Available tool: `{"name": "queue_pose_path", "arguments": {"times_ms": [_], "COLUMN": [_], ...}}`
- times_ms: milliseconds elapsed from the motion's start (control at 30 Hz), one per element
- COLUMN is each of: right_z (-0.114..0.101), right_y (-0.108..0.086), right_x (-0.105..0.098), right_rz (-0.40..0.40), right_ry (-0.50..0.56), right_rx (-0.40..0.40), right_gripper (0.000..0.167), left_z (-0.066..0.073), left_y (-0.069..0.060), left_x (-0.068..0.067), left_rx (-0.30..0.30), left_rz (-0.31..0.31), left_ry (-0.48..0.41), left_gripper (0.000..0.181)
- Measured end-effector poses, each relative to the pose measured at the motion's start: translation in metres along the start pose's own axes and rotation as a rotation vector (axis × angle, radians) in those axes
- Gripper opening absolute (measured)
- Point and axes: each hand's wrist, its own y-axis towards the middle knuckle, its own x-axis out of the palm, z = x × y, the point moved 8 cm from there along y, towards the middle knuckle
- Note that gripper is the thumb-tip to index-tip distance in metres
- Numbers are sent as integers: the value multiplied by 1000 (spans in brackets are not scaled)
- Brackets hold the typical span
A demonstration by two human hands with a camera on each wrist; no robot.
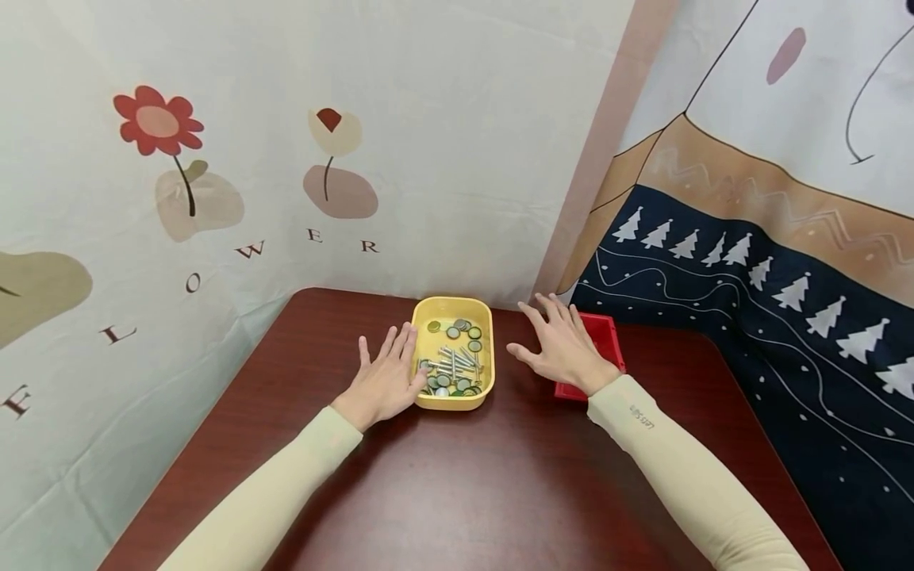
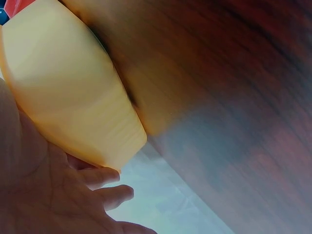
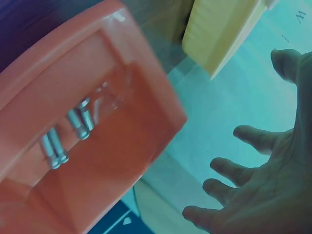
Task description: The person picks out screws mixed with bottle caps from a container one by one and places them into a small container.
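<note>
Holding silver metal bolts [image 1: 454, 365] and round grey discs [image 1: 474, 346], the yellow rectangular plastic tray [image 1: 453, 403] sits mid-frame; a nudge from the straight-fingered left hand [image 1: 384, 379] alongside could spill them. Centre-right, the spread right hand [image 1: 564, 349] overlaps a red plastic bin [image 1: 605, 337].

Red bin [image 3: 126, 151]: fills the left of the right wrist view.
Bolts [image 3: 78, 124]: silvery, lying in two small clusters inside the red bin.
Right hand [image 3: 275, 180]: fingers spread, apart from the red bin.
Yellow tray [image 3: 214, 34]: partly visible at top.
Pale cloth [image 3: 204, 107]: behind the right hand.
</note>
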Motion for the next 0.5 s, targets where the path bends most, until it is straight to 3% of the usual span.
{"name": "queue_pose_path", "arguments": {"times_ms": [500], "right_z": [-39], "right_y": [13], "right_x": [17], "right_rz": [-79], "right_ry": [-20], "right_rx": [-92], "right_gripper": [91], "left_z": [-1], "left_y": [1], "left_x": [2], "left_rx": [-8], "left_rz": [-8], "left_ry": [11], "left_gripper": [85]}}
